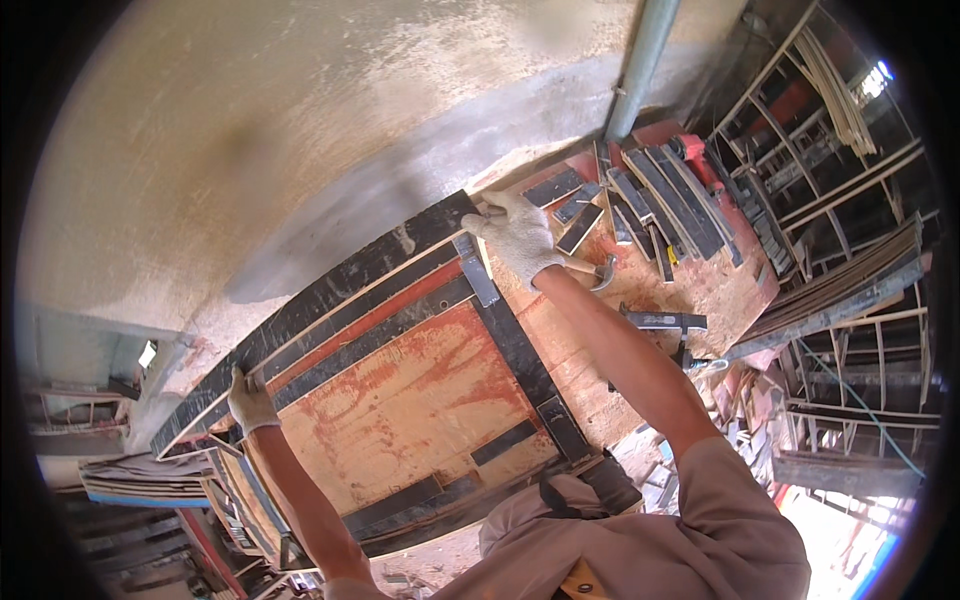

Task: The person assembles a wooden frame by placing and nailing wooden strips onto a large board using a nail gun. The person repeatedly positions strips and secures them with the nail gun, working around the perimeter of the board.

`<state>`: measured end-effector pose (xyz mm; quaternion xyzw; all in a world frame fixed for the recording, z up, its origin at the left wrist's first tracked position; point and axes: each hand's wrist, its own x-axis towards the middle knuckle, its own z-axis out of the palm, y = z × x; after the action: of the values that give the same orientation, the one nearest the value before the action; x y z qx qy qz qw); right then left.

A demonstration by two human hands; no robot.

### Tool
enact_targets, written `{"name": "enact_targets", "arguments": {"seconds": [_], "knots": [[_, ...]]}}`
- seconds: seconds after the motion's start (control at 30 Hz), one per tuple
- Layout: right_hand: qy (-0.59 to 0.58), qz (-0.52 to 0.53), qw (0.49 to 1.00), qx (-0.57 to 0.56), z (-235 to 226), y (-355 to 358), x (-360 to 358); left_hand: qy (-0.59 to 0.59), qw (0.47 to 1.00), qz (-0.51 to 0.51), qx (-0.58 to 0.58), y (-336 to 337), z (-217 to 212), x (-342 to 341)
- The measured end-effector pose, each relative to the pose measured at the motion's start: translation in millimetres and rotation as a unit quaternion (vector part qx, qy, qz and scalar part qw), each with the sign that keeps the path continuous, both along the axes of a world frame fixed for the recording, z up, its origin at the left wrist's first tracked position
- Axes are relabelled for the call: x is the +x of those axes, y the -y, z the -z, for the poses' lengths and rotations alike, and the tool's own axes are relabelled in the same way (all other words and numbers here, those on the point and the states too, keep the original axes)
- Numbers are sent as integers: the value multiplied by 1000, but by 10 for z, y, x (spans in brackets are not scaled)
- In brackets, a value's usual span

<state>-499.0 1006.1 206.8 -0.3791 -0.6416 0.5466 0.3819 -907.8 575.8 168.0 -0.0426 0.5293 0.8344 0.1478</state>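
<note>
A long black-faced board (345, 275) with a pale edge stands along the far side of the worktable, next to the wall. My left hand (250, 402), in a pale knit glove, grips it near its left part. At its right end my right hand (515, 238), gloved the same way, has its fingers closed round the corner. In front of the board lie black strips (375, 345) and a crosswise black strip (520, 360) on a reddish plywood panel (410, 390). A claw hammer (605, 272) rests just beside my right wrist, its handle partly hidden.
Several cut black strips (670, 200) are stacked at the right, near a red power tool (697, 160). A black tool (665, 320) lies right of my right forearm. A grey pipe (640, 70) runs up the wall (330, 110). Sheets (850, 290) pile up at far right.
</note>
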Motion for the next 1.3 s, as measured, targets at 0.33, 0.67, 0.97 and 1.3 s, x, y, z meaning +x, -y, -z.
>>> {"name": "enact_targets", "arguments": {"seconds": [0.33, 0.67, 0.97, 1.3], "knots": [[-54, 44, 998, -3, 207, 156, -186, -7, 999, 41, -15, 3, 21, -23], [21, 33, 999, 20, -46, 254, -258, -185, 961, 100, -180, 637, 9, -464], [-18, 67, 997, -39, 121, 180, -234, -92, 984, 79, -132, 184, -29, -214], [41, 116, 992, -36, 226, 83, -235, -217, 657, 180, -700, -1069, -759, 984]]}}
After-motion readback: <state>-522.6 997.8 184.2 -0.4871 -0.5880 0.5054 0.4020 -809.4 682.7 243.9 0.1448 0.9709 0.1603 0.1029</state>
